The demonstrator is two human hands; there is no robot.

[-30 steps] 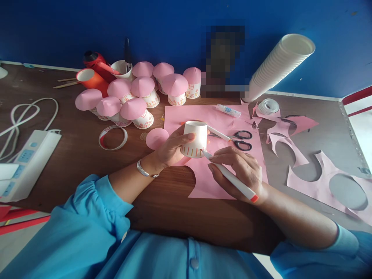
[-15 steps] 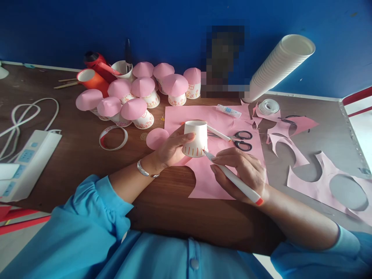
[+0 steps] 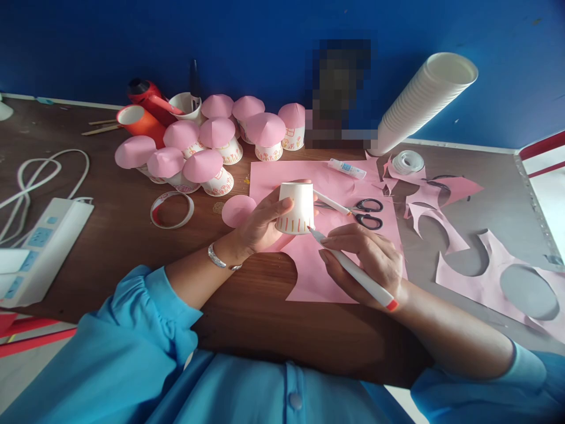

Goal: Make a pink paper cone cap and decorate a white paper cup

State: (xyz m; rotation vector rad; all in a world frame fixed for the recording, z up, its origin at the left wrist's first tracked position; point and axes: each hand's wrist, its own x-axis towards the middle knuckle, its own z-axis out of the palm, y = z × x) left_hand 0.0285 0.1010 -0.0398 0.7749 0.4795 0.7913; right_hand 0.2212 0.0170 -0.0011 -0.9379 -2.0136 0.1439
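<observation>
A white paper cup (image 3: pixel 296 206) is gripped in my left hand (image 3: pixel 263 221), thumb across its near side and fingers behind. Short red and yellow strokes run around the cup's lower band. My right hand (image 3: pixel 364 259) is closed round a white marker pen (image 3: pixel 353 268) with a red end cap; its tip is at the cup's lower right edge. Beneath them lies a pink paper sheet (image 3: pixel 326 277), with black-handled scissors (image 3: pixel 369 213), another white marker (image 3: pixel 333 202) and a glue tube (image 3: pixel 346 168) on it. A pink paper disc (image 3: pixel 239 211) is left of the cup.
Several decorated cups with pink cone roofs (image 3: pixel 266 129) stand at back left, near an orange cup (image 3: pixel 140 125). A tall stack of paper cups (image 3: pixel 424 103) leans at back right. Pink offcuts (image 3: pixel 498 282), clear tape (image 3: pixel 408 162), a tape ring (image 3: pixel 172 210) and a power strip (image 3: pixel 48 253) lie around.
The cup has tilted and turned slightly in my left hand, so its open top no longer shows and its strokes have shifted. The marker has barely moved.
</observation>
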